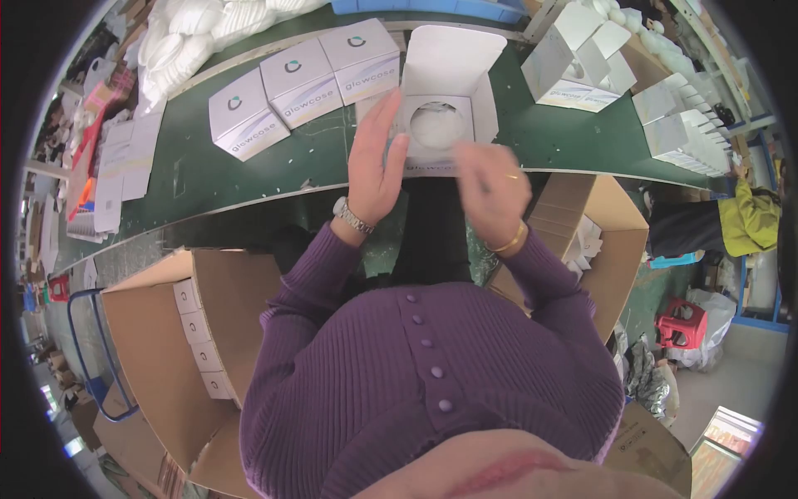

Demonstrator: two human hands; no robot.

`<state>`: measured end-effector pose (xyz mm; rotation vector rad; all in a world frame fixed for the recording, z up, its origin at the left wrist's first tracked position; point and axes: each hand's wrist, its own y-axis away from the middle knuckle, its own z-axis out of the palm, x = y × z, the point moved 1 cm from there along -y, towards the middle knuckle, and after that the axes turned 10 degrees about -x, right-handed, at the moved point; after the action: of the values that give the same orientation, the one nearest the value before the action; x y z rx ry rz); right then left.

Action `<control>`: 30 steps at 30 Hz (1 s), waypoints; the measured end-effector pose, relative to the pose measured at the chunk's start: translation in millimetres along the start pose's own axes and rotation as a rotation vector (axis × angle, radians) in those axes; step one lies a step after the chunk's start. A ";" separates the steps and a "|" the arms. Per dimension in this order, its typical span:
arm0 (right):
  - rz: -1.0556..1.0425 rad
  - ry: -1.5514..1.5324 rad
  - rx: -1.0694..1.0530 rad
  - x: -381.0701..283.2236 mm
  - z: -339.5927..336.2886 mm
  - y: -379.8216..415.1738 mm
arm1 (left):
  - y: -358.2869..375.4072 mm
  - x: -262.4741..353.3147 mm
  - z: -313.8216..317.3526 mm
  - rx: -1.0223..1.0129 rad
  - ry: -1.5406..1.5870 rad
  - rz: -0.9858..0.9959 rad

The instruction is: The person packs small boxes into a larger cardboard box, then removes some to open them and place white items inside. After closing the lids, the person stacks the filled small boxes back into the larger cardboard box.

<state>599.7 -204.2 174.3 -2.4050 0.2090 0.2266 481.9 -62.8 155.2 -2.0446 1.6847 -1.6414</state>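
Observation:
A white carton (485, 112) with its lid raised stands at the table's front edge. A round opening in its inner panel shows a whitish, wrapped-looking item (437, 126). My left hand (378, 158), fingers stretched out, lies along the carton's left side and holds nothing. My right hand (495, 185) is smeared by motion at the carton's front right corner, its fingers bent toward the front panel; what they hold, if anything, cannot be made out. To the left, closed white "glowcose" boxes (301, 81) stand in a row.
Open white boxes (579, 62) and a stack of folded cartons (683, 125) sit on the green table (187, 170) at right. Large cardboard boxes (233, 320) flank me below. White wrapped items (195, 33) lie at back left. Another person (748, 220) is at far right.

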 end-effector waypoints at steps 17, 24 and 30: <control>0.156 -0.350 0.061 30.9 19.5 -6.3 | -11.1 -14.5 28.2 -0.017 -0.071 0.073; 0.626 -0.957 0.070 45.7 -12.0 -49.0 | -11.3 -17.0 41.0 -0.009 -0.260 0.088; 0.810 -1.293 -0.181 52.4 -26.1 -72.5 | -13.6 -19.8 36.9 -0.027 -0.218 0.028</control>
<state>668.7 -172.4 228.3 -1.7296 0.5227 2.0821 520.1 -63.2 133.4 -2.1126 1.6615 -1.3374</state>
